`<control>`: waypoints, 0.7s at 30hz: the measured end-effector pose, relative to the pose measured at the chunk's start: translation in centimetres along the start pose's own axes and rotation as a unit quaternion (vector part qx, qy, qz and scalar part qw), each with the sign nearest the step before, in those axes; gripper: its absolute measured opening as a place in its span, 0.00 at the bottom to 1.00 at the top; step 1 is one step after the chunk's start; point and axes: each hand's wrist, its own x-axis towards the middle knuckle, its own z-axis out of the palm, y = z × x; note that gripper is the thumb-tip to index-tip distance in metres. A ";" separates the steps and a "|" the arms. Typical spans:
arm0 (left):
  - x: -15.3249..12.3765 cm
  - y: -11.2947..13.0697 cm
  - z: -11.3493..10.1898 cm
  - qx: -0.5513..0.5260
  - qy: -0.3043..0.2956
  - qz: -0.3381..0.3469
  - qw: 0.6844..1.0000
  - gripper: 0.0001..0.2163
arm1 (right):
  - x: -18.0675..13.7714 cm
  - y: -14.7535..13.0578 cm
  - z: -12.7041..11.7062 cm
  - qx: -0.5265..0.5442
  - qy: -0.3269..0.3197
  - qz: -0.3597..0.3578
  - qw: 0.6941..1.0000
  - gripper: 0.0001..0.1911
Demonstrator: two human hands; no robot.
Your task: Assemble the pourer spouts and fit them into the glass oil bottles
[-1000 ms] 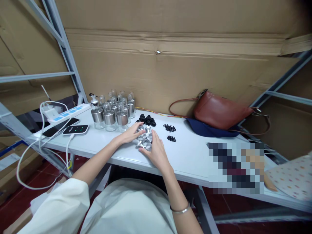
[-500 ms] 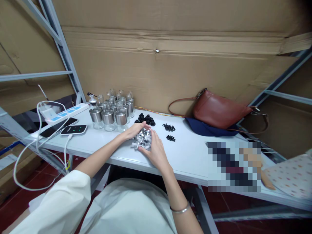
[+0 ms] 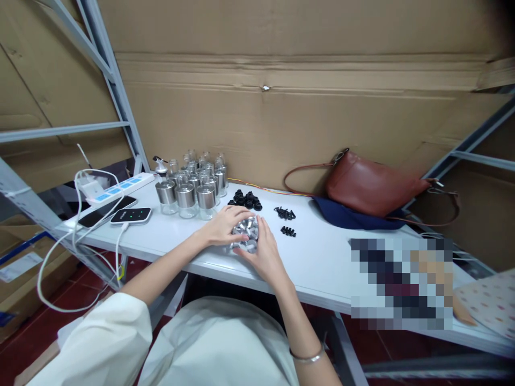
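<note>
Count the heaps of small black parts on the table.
3: the largest heap beyond the silver pieces, a smaller heap to its right, the smallest heap just nearer. Others may be hidden.

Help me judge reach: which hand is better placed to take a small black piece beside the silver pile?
Likely right: the right hand cups the silver pile, nearest the small black pieces; the left hand sits opposite.
</note>
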 end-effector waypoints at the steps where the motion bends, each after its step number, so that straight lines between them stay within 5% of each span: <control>1: -0.2 0.1 0.1 0.027 -0.014 0.006 1.000 0.32 | 0.0 0.0 0.1 -0.002 0.000 -0.002 1.000 0.50; 6: -0.3 0.2 0.4 0.062 -0.009 0.008 0.998 0.28 | 0.0 0.2 0.4 -0.008 0.021 -0.016 1.000 0.50; 10: -1.1 -0.5 -1.1 0.081 0.165 0.010 0.983 0.22 | -0.1 -0.1 -0.1 0.001 0.032 -0.018 0.999 0.54; 12: -1.9 -1.4 -2.7 0.100 0.350 -0.048 0.930 0.18 | -0.2 -0.4 -0.5 0.009 0.041 -0.032 0.999 0.55; 15: -3.1 -3.7 -5.8 0.125 0.599 -0.196 0.766 0.16 | -0.4 -1.0 -1.1 0.030 0.080 -0.071 0.994 0.52; 17: -3.8 -5.5 -7.7 0.114 0.645 -0.254 0.712 0.18 | -0.6 -1.3 -1.5 0.050 0.123 -0.094 0.987 0.48; 21: -4.4 -8.7 -9.8 0.046 0.617 -0.330 0.713 0.23 | -1.4 -1.7 -2.0 0.090 0.227 -0.094 0.965 0.35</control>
